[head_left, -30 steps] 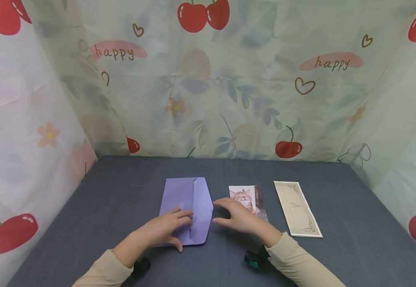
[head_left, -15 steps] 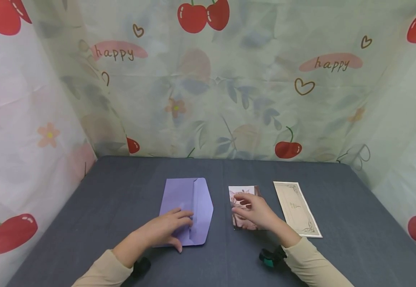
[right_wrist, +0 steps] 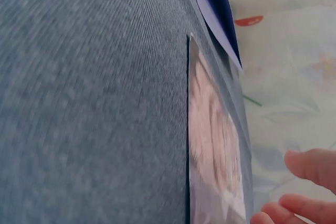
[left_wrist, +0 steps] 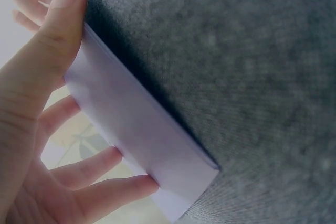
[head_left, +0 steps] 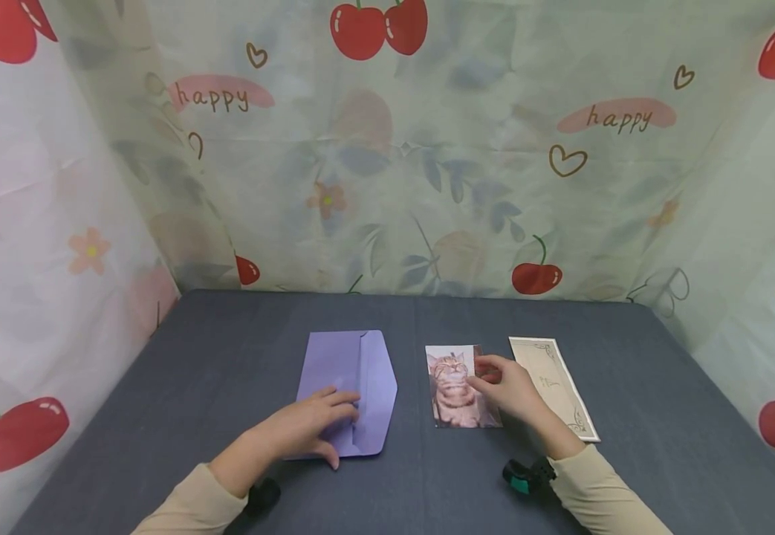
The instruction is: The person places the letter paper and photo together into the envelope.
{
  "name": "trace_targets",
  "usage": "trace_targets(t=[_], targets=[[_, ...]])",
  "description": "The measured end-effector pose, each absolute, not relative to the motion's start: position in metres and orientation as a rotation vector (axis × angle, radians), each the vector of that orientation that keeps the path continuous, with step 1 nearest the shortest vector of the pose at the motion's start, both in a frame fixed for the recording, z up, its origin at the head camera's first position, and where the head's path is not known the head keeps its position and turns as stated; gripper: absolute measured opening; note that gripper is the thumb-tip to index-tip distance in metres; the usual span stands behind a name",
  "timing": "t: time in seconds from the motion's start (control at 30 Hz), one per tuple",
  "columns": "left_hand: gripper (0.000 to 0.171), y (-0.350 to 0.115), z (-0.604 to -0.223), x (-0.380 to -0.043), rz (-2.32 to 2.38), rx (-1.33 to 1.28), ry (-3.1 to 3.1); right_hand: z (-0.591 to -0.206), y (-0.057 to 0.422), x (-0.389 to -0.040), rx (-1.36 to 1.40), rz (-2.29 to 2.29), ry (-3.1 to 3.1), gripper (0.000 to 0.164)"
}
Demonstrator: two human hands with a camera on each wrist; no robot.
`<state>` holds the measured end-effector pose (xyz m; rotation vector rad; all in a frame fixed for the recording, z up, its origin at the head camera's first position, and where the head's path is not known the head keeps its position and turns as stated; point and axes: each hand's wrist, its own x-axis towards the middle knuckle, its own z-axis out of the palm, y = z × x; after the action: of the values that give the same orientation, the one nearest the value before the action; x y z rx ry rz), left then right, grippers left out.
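A purple envelope (head_left: 334, 357) lies on the dark table, its flap (head_left: 379, 394) spread out to the right. My left hand (head_left: 307, 427) rests on its lower part; in the left wrist view the fingertips touch the envelope (left_wrist: 142, 124) and the thumb lies by its near edge. To the right is a cat photo (head_left: 450, 386), flat on the cloth. Over the photo's right edge hovers my right hand (head_left: 517, 394), fingers loosely bent and holding nothing. In the right wrist view its fingers (right_wrist: 310, 166) are apart from the photo (right_wrist: 212, 135).
A long beige card (head_left: 537, 357) with an ornate border lies right of the photo, partly behind my right hand. Dark cloth covers the table (head_left: 227, 327). A curtain (head_left: 387, 186) printed with cherries encloses the back and sides.
My right hand has moved right, from beside the envelope's flap across the cat photo to its right edge, uncovering most of the photo. The left hand has stayed on the envelope.
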<state>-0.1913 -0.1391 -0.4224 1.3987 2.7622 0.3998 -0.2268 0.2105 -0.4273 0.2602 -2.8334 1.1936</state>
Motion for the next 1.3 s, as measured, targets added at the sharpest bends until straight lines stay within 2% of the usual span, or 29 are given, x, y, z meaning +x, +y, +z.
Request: trace_targets(t=[0.6, 1.3], targets=[[0.055, -0.14, -0.421, -0.193, 0.404, 1.398, 2.749, -0.432, 0.224, -0.228, -0.01, 1.183, -2.891, 0.044], [0.055, -0.144, -0.423, -0.19, 0.391, 1.454, 2.766, -0.434, 0.22, -0.22, -0.052, 1.25, -2.902, 0.045]])
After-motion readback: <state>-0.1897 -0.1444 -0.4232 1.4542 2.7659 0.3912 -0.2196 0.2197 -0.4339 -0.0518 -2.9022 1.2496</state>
